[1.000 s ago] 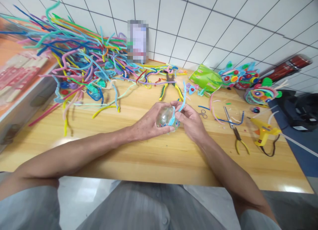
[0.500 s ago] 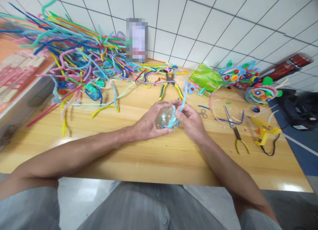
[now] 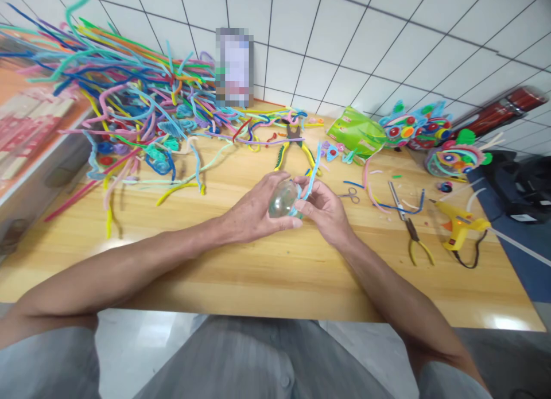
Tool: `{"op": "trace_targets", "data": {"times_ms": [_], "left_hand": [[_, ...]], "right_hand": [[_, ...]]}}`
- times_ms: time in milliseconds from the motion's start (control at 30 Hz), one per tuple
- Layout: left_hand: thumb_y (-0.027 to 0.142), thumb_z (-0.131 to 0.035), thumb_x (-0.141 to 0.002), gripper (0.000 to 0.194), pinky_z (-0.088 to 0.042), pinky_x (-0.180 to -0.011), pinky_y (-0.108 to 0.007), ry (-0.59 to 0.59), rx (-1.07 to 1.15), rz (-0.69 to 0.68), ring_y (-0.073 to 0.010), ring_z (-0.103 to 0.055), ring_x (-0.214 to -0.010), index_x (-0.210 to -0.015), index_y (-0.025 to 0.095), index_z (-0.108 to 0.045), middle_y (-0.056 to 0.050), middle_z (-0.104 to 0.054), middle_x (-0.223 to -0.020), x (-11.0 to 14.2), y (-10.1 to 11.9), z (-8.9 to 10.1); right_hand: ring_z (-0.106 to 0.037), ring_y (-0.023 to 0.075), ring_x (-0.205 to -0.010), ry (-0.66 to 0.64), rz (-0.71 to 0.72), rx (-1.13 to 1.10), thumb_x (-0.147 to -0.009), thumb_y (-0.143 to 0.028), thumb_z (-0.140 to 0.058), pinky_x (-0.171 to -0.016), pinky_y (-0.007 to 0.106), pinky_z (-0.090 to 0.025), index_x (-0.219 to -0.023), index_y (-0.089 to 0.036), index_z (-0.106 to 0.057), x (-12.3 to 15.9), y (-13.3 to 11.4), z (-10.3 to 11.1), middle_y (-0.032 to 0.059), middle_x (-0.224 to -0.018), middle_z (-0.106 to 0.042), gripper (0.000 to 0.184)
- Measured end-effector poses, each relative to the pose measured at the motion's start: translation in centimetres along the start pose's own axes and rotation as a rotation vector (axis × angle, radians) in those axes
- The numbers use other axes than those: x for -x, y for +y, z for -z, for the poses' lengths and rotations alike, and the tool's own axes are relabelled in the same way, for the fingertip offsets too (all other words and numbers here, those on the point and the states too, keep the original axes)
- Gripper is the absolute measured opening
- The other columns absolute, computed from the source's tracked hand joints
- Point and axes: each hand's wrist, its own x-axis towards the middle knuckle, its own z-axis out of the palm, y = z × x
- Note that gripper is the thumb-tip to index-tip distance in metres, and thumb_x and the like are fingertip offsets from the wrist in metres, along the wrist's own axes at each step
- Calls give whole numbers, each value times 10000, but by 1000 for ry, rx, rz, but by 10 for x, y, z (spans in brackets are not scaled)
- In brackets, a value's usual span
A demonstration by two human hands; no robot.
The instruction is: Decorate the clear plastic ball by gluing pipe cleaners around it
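A clear, rounded plastic ball (image 3: 283, 199) is held between my hands above the wooden table. My left hand (image 3: 260, 206) wraps round its left side, thumb along the bottom. On the right, my right hand (image 3: 325, 206) pinches a light blue pipe cleaner (image 3: 315, 172) against the ball, its free end sticking up. Part of the pipe cleaner runs along the ball's right side, and my fingers hide the rest. Just beyond the hands lie pliers (image 3: 295, 143) with yellow and green handles.
Many coloured pipe cleaners (image 3: 142, 100) are heaped at the left. A green packet (image 3: 355, 132) and decorated figures (image 3: 454, 158) stand at the back right. Small scissors (image 3: 352, 196), a craft knife (image 3: 396, 198), yellow-handled pliers (image 3: 415, 241) and a yellow glue gun (image 3: 460, 224) lie rightward.
The ball has turned in my hands, so more bare clear surface faces me and the blue band sits farther right. My right hand and the pipe cleaner's free end have shifted slightly.
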Motion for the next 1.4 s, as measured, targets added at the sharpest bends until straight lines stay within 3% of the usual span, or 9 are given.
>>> {"op": "trace_targets", "data": {"times_ms": [100,333,767,967,1200,1400], "left_hand": [[512,-809,-937,730,-557,-1133,-533,-36,-20,79,-339,-662,-1331,-1516,218,-476,-177,-638,-1464,-1,5,4],[534,-808,-925,719,-584,-1076,-484,2,45,65,-309,-670,-1275,-1497,238,-488,-147,-643,-1406,3,-2,-5],[440,-857,-902,817,-476,-1249,-582,-16,143,-51,-344,-547,-1483,-1561,288,-399,-181,-521,-1568,5,-11,-11],[542,-822,-925,859,-428,-1284,-612,-55,166,64,-371,-508,-1531,-1600,266,-368,-198,-485,-1644,4,-1,-6],[577,-786,-945,740,-514,-1210,-523,-93,151,230,-332,-608,-1415,-1521,251,-455,-160,-580,-1553,2,8,2],[539,-819,-917,779,-527,-1190,-533,-121,220,255,-345,-603,-1415,-1527,242,-436,-164,-551,-1554,3,8,0]], "right_hand": [[-662,240,-1260,-22,13,12,-729,-594,-956,-1117,389,-533,-896,-279,-717,0,-1,0,26,-1326,-725,429],[-660,267,-1297,6,6,-23,-731,-612,-951,-1076,408,-563,-849,-278,-735,-3,-4,5,31,-1334,-750,415],[-672,238,-1217,37,-44,-106,-686,-540,-987,-1047,372,-564,-856,-265,-721,-1,2,2,23,-1353,-732,419],[-666,234,-1190,23,-36,-81,-678,-553,-988,-1021,360,-565,-861,-257,-717,-1,1,1,33,-1334,-725,441],[-682,210,-1069,-35,-66,-100,-709,-560,-977,-947,328,-568,-914,-267,-762,-2,-4,4,24,-1193,-763,417],[-703,231,-1137,-84,-41,-76,-756,-566,-948,-1003,388,-584,-909,-275,-799,-6,-13,15,30,-1316,-749,361]]}}
